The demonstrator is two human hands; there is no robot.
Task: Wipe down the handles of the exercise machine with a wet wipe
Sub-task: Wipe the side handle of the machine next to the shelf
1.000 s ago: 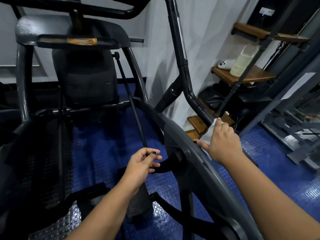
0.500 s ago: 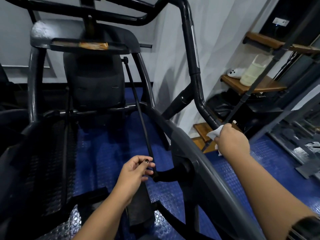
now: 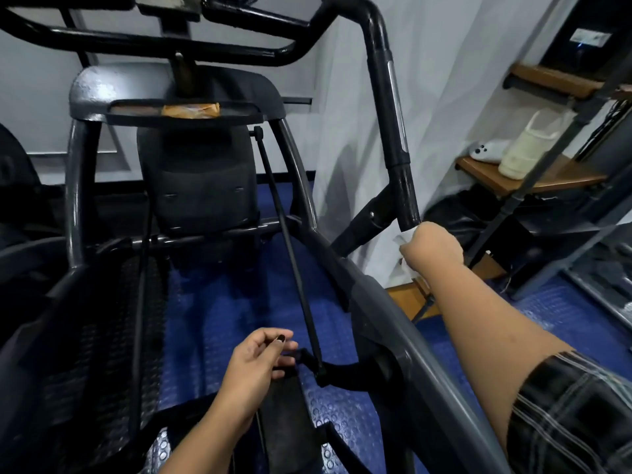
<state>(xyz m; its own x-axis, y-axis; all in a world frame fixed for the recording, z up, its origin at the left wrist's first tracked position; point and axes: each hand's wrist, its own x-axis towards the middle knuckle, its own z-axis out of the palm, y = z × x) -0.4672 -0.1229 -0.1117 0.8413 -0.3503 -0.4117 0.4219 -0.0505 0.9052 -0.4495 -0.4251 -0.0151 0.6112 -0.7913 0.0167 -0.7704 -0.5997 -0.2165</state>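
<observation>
Your wet wipe [image 3: 402,239] is bunched at the lower end of the black right handle [image 3: 384,114], and your right hand [image 3: 435,249] curls around both. Above the hand, the handle rises bare to its bend. The grey frame rail [image 3: 425,359] runs close under your forearm, left of the handle. Your left hand [image 3: 259,365] hangs loosely curled and holds nothing, low and left of the handle, just beside the thin rod [image 3: 290,248]. Wooden shelves [image 3: 547,181] crowd the handle's right side.

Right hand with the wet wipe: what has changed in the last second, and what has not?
The right hand slid up the black handle to its bend, and its fingers, earlier straight, now curl round it with the wet wipe. The left hand stays low beside the thin rod.
</observation>
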